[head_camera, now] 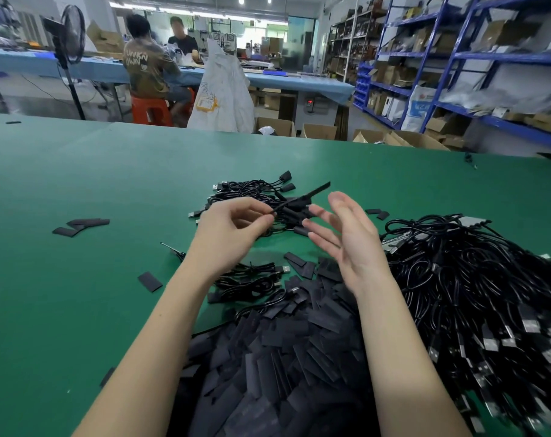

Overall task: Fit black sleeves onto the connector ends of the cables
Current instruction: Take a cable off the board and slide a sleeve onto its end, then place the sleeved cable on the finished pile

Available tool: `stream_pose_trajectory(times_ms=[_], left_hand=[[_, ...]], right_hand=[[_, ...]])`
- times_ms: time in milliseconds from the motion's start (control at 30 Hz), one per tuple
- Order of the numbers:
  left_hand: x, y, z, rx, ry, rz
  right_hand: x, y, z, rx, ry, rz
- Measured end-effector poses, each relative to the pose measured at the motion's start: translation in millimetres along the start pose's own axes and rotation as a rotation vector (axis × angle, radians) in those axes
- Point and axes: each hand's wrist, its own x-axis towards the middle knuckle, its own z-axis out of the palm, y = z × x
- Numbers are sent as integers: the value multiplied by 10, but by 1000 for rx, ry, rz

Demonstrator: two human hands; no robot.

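Note:
My left hand (233,230) pinches a black cable (294,200) between thumb and fingertips; a black sleeve (318,187) sits on its raised far end. My right hand (343,234) is beside it, palm turned in, fingers straight and holding nothing. Behind both hands lies a small heap of cables with sleeved ends (252,187). A large pile of flat black sleeves (283,348) lies between my forearms. A big heap of black cables with bare metal connectors (476,288) fills the right side.
All of this lies on a green table (78,184). Loose sleeves (82,225) lie at the left, one more (149,281) near my left forearm. Two people sit at a blue table (299,82) behind; blue shelving (457,55) stands at the right.

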Motion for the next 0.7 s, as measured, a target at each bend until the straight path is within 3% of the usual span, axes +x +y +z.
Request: stream_pose_trajectory(times_ms=[133,400,567,700], left_hand=[[108,40,-66,83,102,27],[996,-1,102,517,181,88],[1241,-280,300,828,23,143],[1197,-353,336,765,5,129]], right_hand=[[21,17,-115,-145,6,96],[47,155,-105,-377,-109,216],[69,199,-130,-401,-101,246],[76,170,-174,-351,-118,267]])
